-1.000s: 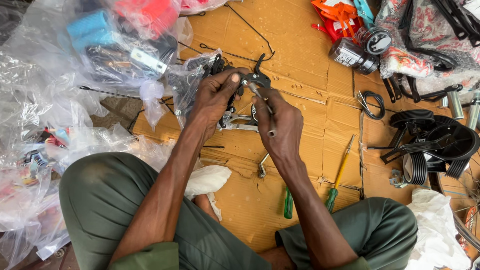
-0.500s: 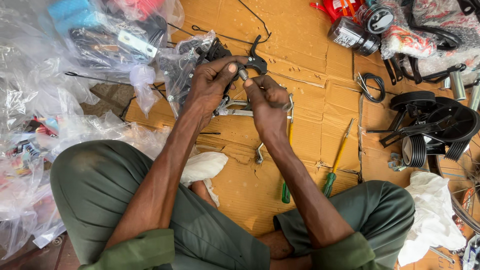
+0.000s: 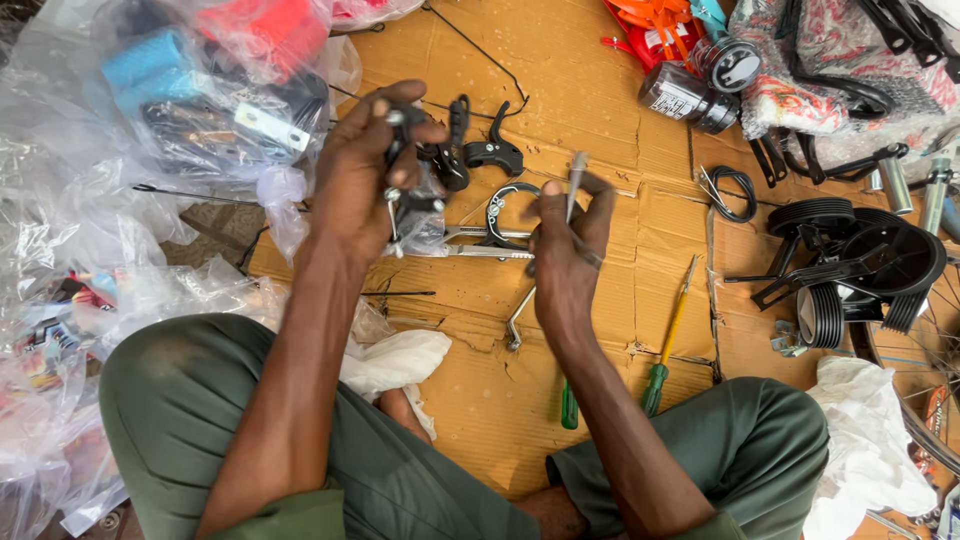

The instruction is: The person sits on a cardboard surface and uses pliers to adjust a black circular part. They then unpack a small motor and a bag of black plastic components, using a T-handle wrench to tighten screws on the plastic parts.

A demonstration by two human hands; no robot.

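Head view, left hand: left hand [image 3: 362, 165] is curled shut around a black brake part [image 3: 400, 195] with shiny bolts, lifted off the cardboard [image 3: 600, 80]; wrist bent, forearm coming up from the knee.

Head view, right hand: right hand [image 3: 565, 245] has its fingertips pressed together on a thin metal tool [image 3: 575, 180], the shaft poking up past the thumb. It sits level with the left hand and apart from it, so tool and part aren't touching.

How far along: looks like mid-job to me, with the part in hand and the tool not on it.

Under the grips: a chrome wrench [image 3: 490, 240] lies on the cardboard between the two hands, and a black brake lever [image 3: 493, 150] sits just beyond them.

Near the right wrist: a green-handled screwdriver [image 3: 668, 345], lying loose.

Off to the left: clear plastic bags [image 3: 120, 150] full of parts.
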